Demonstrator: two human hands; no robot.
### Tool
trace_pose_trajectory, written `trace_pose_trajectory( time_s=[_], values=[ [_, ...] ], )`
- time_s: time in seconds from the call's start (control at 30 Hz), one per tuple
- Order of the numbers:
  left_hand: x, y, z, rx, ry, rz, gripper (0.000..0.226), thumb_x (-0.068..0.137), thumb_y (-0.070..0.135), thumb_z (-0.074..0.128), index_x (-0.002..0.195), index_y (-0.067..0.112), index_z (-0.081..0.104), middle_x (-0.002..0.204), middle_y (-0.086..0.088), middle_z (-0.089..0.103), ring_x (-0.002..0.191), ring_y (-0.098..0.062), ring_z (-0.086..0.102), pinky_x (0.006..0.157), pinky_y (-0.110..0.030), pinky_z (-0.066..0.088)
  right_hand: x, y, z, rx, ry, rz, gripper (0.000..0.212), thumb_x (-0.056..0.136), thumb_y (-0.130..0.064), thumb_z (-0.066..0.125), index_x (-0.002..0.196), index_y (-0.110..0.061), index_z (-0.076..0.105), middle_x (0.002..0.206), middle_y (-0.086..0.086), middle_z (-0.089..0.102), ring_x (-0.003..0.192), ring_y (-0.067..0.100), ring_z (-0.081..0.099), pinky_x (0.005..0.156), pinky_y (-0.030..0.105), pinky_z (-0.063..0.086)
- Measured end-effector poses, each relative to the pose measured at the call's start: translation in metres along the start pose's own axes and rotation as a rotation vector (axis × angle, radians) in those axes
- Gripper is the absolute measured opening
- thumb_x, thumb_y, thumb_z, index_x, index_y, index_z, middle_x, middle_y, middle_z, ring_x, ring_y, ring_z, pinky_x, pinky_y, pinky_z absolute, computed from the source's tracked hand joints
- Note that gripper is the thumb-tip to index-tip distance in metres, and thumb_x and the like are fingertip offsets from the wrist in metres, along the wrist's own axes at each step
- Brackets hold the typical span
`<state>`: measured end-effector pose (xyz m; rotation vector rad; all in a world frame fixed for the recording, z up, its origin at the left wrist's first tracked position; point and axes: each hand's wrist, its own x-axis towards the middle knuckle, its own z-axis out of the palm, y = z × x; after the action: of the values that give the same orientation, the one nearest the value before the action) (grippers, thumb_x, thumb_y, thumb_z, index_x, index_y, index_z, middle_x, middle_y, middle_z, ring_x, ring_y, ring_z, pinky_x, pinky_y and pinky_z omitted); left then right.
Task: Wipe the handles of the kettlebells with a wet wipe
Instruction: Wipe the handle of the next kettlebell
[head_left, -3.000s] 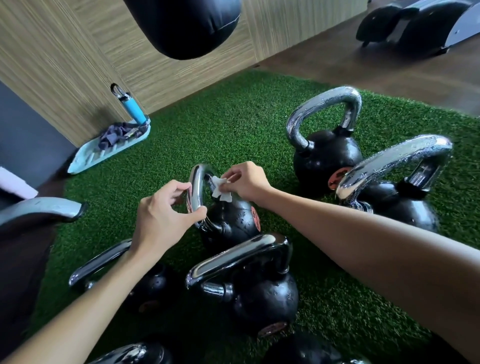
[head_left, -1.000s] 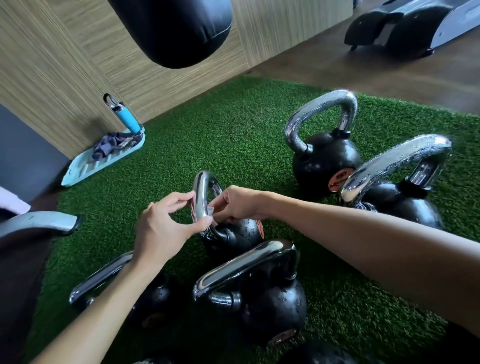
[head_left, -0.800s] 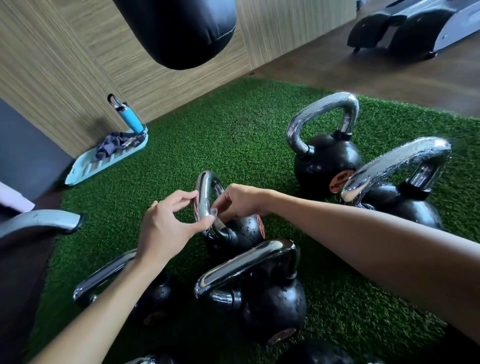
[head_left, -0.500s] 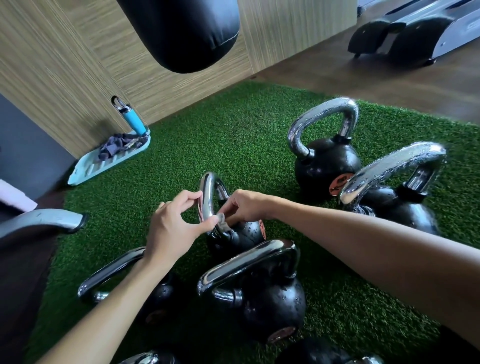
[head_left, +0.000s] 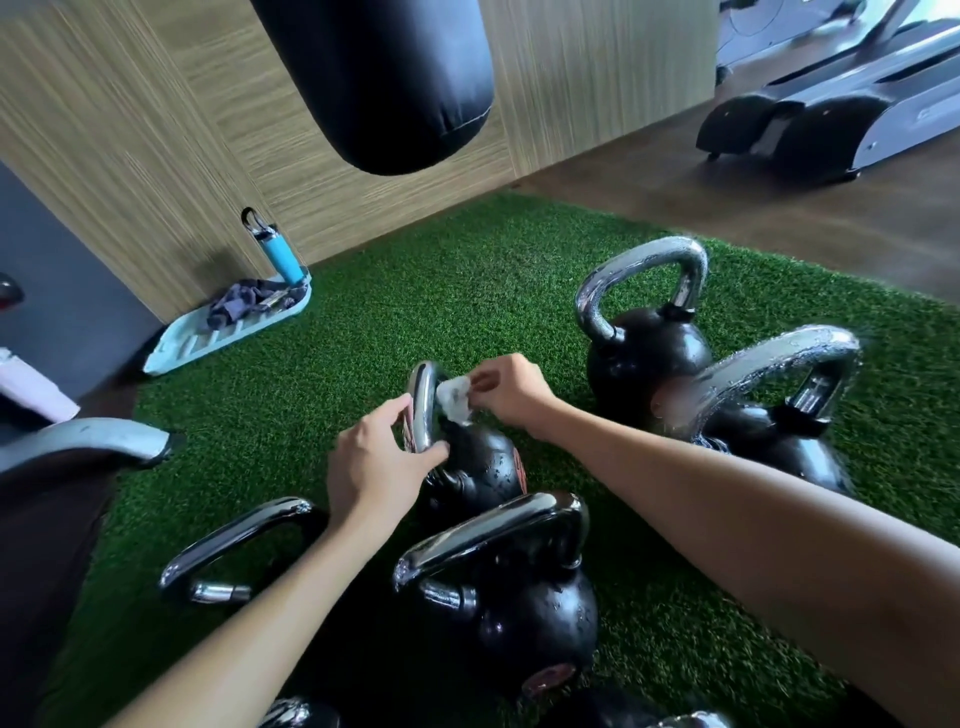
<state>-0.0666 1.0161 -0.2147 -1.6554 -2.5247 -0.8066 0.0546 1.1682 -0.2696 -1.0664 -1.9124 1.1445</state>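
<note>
Head view: our left hand (head_left: 374, 467) pinches the handle (head_left: 422, 405) of the middle kettlebell (head_left: 480, 470) on the turf (head_left: 467, 291), steadying it. Just right of it, the wipe (head_left: 454, 402) lies against that handle, pinched in our right hand's (head_left: 511, 389) curled fingers. We judge we are mid-wipe here. Next we should rub round the arch, then take the other kettlebells (head_left: 644, 358). Their red labels (head_left: 549, 678) are too blurred to read.
</note>
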Motion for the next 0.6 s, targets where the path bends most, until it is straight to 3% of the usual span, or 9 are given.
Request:
trace_pose_trajectory(
  time_s=[0.07,0.17,0.27,0.33,0.4,0.47,0.53,0.6],
  values=[
    [0.001,0.001,0.002,-0.013,0.032,-0.04,0.064,0.077,0.033,0.087,0.135,0.027,0.062,0.128,0.005,0.07,0.092,-0.006,0.055,0.066,-0.017,0.039,0.007,-0.002,-0.011,0.061,0.03,-0.016,0.043,0.086,-0.001,0.074,0.126,-0.013,0.066,0.106,0.006,0.073,0.061,-0.001,0.063,0.051,0.012,0.051],
    [0.001,-0.002,0.002,-0.05,0.081,-0.117,0.054,0.07,0.042,0.09,0.117,0.029,0.066,0.118,0.009,0.072,0.09,-0.008,0.056,0.07,-0.024,0.039,0.019,-0.014,-0.022,-0.096,-0.079,-0.131,0.062,0.088,0.004,0.065,0.142,-0.025,0.054,0.105,0.005,0.074,0.053,-0.001,0.059,0.044,0.016,0.046],
    [-0.001,-0.009,0.005,-0.081,0.1,-0.115,0.055,0.067,0.05,0.09,0.112,0.029,0.067,0.112,0.012,0.074,0.091,-0.012,0.065,0.072,-0.027,0.046,0.036,-0.027,-0.023,-0.285,-0.243,-0.199,0.068,0.087,0.007,0.059,0.142,-0.034,0.054,0.108,0.008,0.073,0.069,0.018,0.065,0.06,0.042,0.058],
    [-0.001,-0.01,0.006,-0.079,0.122,-0.098,0.055,0.067,0.05,0.089,0.114,0.029,0.07,0.11,0.011,0.076,0.094,-0.015,0.07,0.075,-0.025,0.049,0.045,-0.034,-0.019,-0.367,-0.338,-0.243,0.07,0.086,0.008,0.057,0.139,-0.037,0.056,0.122,0.004,0.069,0.089,0.03,0.071,0.071,0.051,0.061],
    [-0.002,-0.009,0.005,-0.079,0.146,-0.08,0.053,0.068,0.047,0.088,0.115,0.028,0.073,0.108,0.01,0.077,0.093,-0.014,0.072,0.075,-0.022,0.047,0.051,-0.041,-0.014,-0.443,-0.389,-0.287,0.071,0.087,0.008,0.057,0.14,-0.038,0.055,0.14,0.002,0.06,0.105,0.03,0.069,0.081,0.051,0.06],
    [-0.005,-0.005,0.002,-0.075,0.157,-0.035,0.045,0.071,0.04,0.086,0.112,0.025,0.076,0.099,0.007,0.079,0.084,-0.014,0.073,0.071,-0.022,0.051,0.054,-0.047,-0.01,-0.502,-0.42,-0.303,0.071,0.087,0.008,0.056,0.142,-0.037,0.053,0.144,0.0,0.056,0.109,0.024,0.067,0.085,0.045,0.06],
    [-0.006,-0.003,-0.001,-0.042,0.142,0.015,0.026,0.075,0.035,0.082,0.097,0.022,0.078,0.077,0.004,0.077,0.064,-0.012,0.07,0.058,-0.026,0.054,0.061,-0.051,-0.008,-0.564,-0.442,-0.315,0.067,0.088,0.003,0.057,0.141,-0.039,0.054,0.135,0.0,0.063,0.105,0.023,0.068,0.085,0.041,0.06],
    [-0.003,-0.006,-0.004,-0.018,0.11,0.062,0.014,0.076,0.032,0.08,0.084,0.02,0.076,0.055,0.004,0.067,0.045,-0.003,0.058,0.042,-0.022,0.044,0.067,-0.055,-0.008,-0.635,-0.469,-0.329,0.062,0.089,-0.003,0.058,0.14,-0.038,0.054,0.126,-0.001,0.067,0.102,0.022,0.068,0.084,0.037,0.059]
  ],
)
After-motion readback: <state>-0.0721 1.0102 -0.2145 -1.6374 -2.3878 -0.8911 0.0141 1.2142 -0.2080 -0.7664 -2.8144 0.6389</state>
